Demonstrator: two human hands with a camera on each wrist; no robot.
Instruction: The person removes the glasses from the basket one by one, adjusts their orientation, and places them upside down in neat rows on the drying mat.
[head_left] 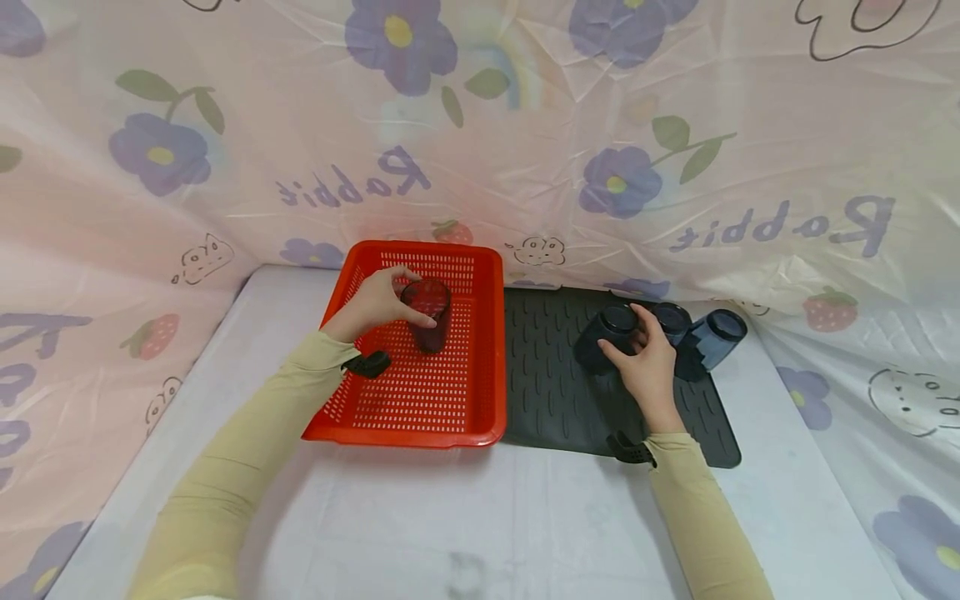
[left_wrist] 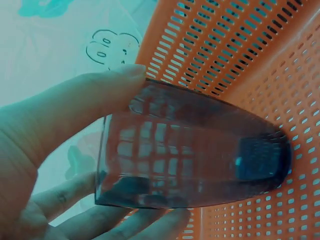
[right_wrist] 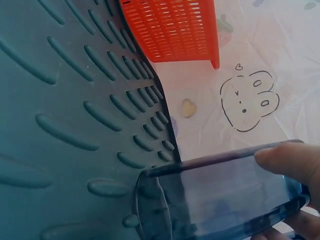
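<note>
In the red basket, my left hand (head_left: 382, 300) grips a dark see-through tumbler (head_left: 430, 325) near its rim, thumb on one side and fingers on the other. The left wrist view shows its thick base toward the basket's perforated floor; whether it touches is unclear. My right hand (head_left: 647, 362) holds a bluish see-through tumbler (head_left: 600, 342) over the dark ridged mat (head_left: 547, 392), with its far end at the mat. Just right of that hand are two more tumblers: one (head_left: 671, 318) partly hidden behind the fingers, another (head_left: 716, 337) leaning outward to the right.
The red basket (head_left: 491, 433) stands left of the mat, their edges close together. Both are on a white-covered table (head_left: 420, 517). A patterned sheet (head_left: 487, 150) hangs behind and at the sides. A black band is on each wrist.
</note>
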